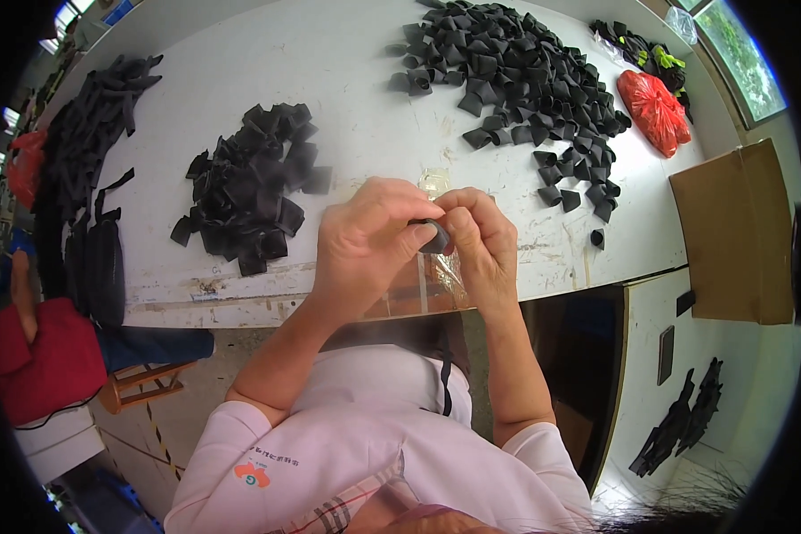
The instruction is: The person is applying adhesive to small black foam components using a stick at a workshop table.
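Over the table's front edge I hold a small black fabric piece [432,238] between both hands. My left hand [365,236] pinches it with thumb and fingertips from the left. From the right, my right hand [482,236] closes its thumb and fingers on the piece's other side. Part of the piece is hidden behind the fingers. To the left lies a heap of flat black fabric pieces [254,182]. Farther off at the right spreads a larger pile of black pieces curled into short loops [516,67], with a single loop [597,238] lying apart from it.
The white table [347,84] has a worn front edge with clear tape. Long black strips [93,116] pile up at its left. At the right are a red plastic bag [654,111] and a cardboard box [734,236]. A person in red [49,356] sits at the left.
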{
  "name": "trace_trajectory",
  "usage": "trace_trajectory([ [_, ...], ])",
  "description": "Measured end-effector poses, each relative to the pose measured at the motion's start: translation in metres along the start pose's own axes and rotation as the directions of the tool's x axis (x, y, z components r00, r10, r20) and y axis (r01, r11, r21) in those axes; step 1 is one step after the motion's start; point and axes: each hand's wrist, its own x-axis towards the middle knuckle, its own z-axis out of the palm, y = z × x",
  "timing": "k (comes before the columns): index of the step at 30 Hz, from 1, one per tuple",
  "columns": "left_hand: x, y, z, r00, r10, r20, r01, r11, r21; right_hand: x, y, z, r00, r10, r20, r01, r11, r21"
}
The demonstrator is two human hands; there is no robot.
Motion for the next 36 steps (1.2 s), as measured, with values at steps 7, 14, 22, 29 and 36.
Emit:
trace_trajectory([
  [7, -0.009, -0.006, -0.002, 0.961, -0.268, -0.073, 0.094, 0.56, -0.823, -0.008, -0.021, 0.007, 0.914, -0.398, 0.075, 0.392, 0.82, -0.418],
  [14, -0.014, -0.012, 0.0, 0.941, -0.327, -0.082, 0.128, 0.572, -0.81, -0.008, -0.031, 0.01, 0.863, -0.497, 0.093, 0.459, 0.692, -0.557],
  [22, -0.022, -0.022, 0.003, 0.942, -0.308, -0.134, 0.101, 0.641, -0.761, -0.01, 0.001, 0.009, 0.856, -0.515, 0.05, 0.471, 0.735, -0.488],
  [29, -0.029, -0.029, -0.008, 0.924, -0.246, -0.294, 0.165, 0.947, -0.275, 0.001, -0.019, -0.005, 0.962, -0.243, 0.127, 0.272, 0.904, -0.33],
  [36, -0.078, -0.112, -0.033, 0.881, -0.344, -0.325, 0.472, 0.584, 0.661, -0.021, 0.008, -0.009, 0.954, 0.057, -0.296, -0.112, 0.978, -0.173],
])
